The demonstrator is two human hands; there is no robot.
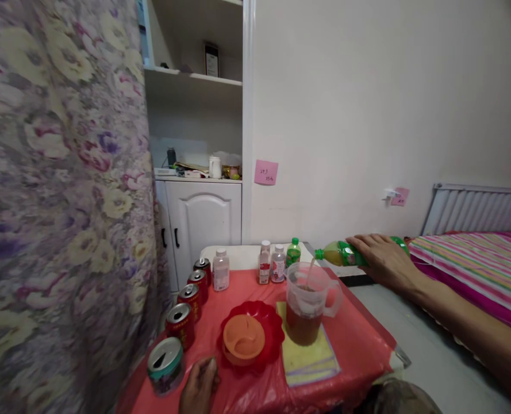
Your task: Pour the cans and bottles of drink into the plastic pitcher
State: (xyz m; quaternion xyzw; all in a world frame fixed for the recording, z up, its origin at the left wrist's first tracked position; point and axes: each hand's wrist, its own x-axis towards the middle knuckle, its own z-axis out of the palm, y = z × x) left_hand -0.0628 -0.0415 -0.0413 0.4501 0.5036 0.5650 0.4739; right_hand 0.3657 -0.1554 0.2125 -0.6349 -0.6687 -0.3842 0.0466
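My right hand (376, 256) is wrapped round a green-labelled plastic drink bottle (337, 254), tipped on its side with its mouth to the left. A thin stream runs from the mouth into a clear plastic pitcher (297, 287), which is partly filled with brown liquid and has its handle on the right. Under the pitcher lies a folded yellow cloth (309, 365). My left hand (200, 382) rests closed at the table's near side, between a teal-rimmed can (165, 368) and a red scalloped dish (275, 328). Inside that dish is an orange divided bowl (243, 336).
Several red cans (180, 325) line the table's left side. Clear bottles (221, 270) and a green-capped bottle (294, 252) stand toward the back. A red cover (358, 345) lies over the table. A flowered curtain (65, 201) hangs at left; a bed (475, 253) is at right.
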